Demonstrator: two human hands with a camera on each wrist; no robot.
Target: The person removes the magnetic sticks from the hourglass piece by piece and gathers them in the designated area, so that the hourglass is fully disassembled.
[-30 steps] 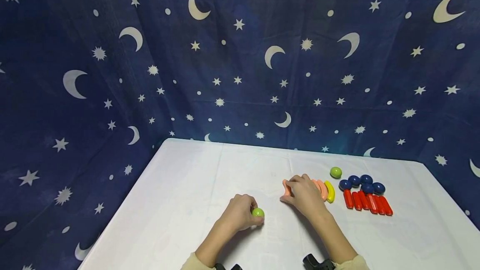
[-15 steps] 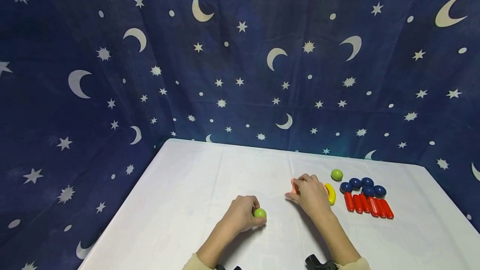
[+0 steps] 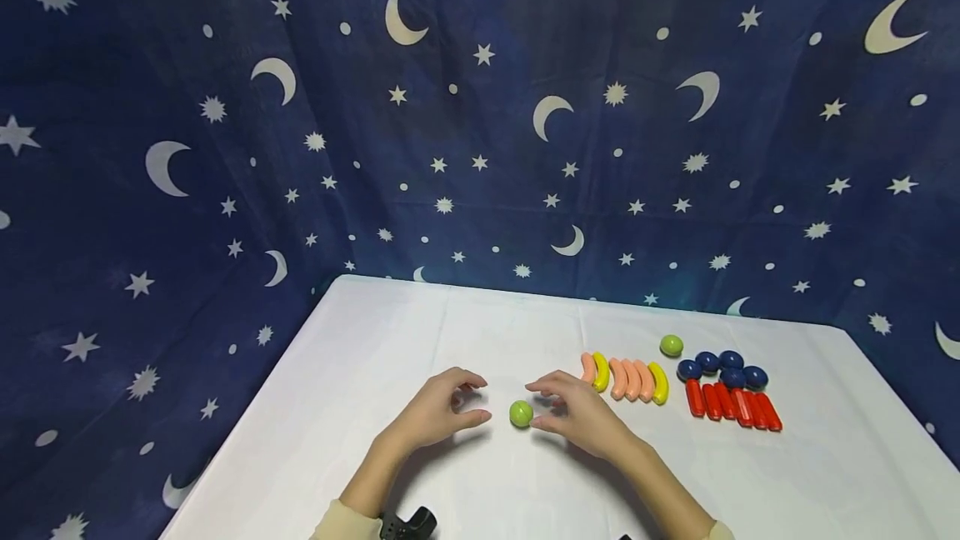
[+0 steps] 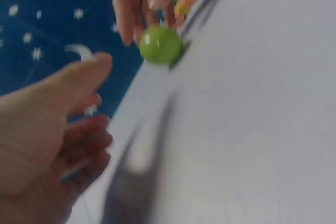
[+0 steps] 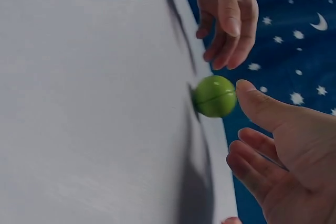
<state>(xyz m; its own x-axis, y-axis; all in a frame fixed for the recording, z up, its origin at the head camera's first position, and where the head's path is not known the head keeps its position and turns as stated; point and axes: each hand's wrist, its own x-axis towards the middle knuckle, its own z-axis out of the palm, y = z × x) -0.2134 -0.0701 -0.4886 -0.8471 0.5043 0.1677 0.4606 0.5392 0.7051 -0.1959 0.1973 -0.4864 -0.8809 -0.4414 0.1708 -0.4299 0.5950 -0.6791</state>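
A small green ball [image 3: 521,413] with a seam line lies on the white table between my two hands. To its left, my left hand [image 3: 438,411] is apart from it, fingers loosely bent and holding nothing. Close on the other side is my right hand [image 3: 585,417], its thumb tip right beside the ball [image 5: 215,96]; whether they touch I cannot tell. Its fingers are spread from the thumb with nothing between them. Beyond the right hand lie curved pink pieces [image 3: 632,380] and yellow banana-shaped pieces [image 3: 660,383] side by side.
Farther right, several dark blue egg-shaped pieces [image 3: 732,377] sit above a row of red sticks [image 3: 725,400]. Another green ball [image 3: 671,346] lies at the back. A dark blue curtain [image 3: 480,107] with moons and stars stands behind the table [image 3: 360,340].
My left hand has let go of the green ball and drawn left. My right hand has left the pink and yellow pieces and moved toward me, beside the ball.
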